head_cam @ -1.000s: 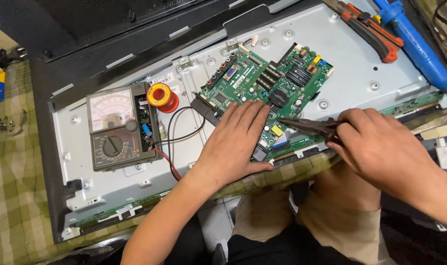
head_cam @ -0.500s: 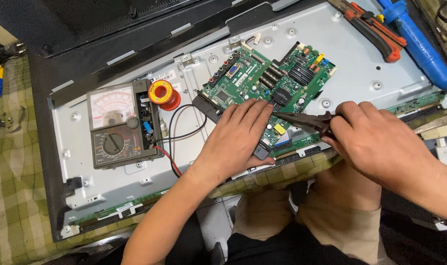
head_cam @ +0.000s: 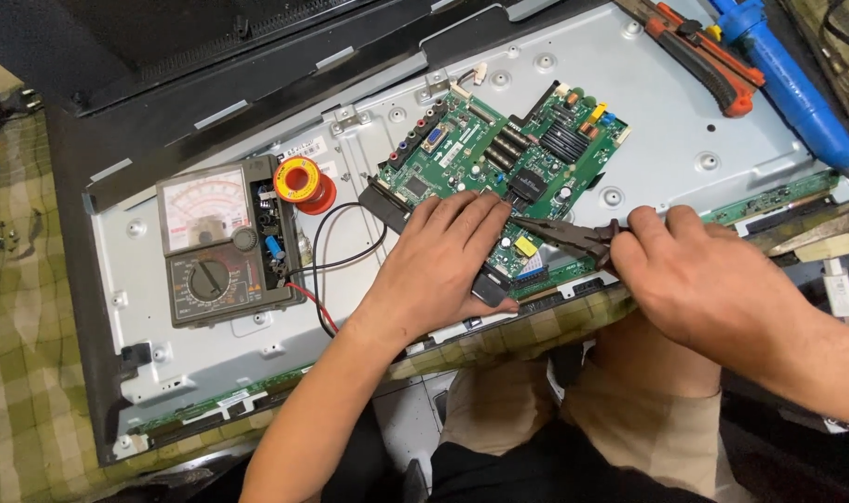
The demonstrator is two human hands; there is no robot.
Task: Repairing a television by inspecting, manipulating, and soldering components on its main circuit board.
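The green circuit board (head_cam: 499,177) lay screwed near the middle of the grey metal back panel (head_cam: 667,130), closer to its near edge than its far one. The left hand (head_cam: 443,261) rested flat on the board's near left part, fingers (head_cam: 462,219) stretched out and close together, pressing down rather than gripping anything; its thumb reached toward the panel's near edge. The right hand (head_cam: 713,279) was curled tight around the handles of a pair of needle-nose pliers (head_cam: 564,235), whose dark tips pointed left onto the board just beside the left fingertips. Whether the tips pinched a part I could not tell.

Toward the panel's left end sat an analog multimeter (head_cam: 221,240) with its dial and needle scale facing up. A spool of solder (head_cam: 299,182) on a red reel stood touching its far right corner, and the red and black leads (head_cam: 320,279) looped from the meter toward the board. At the panel's far right corner lay an orange-handled utility knife (head_cam: 699,51) and, just beside it, a blue desoldering pump (head_cam: 793,88). The whole panel rested on a green checked cloth (head_cam: 24,373), with the person's knees under the near edge.
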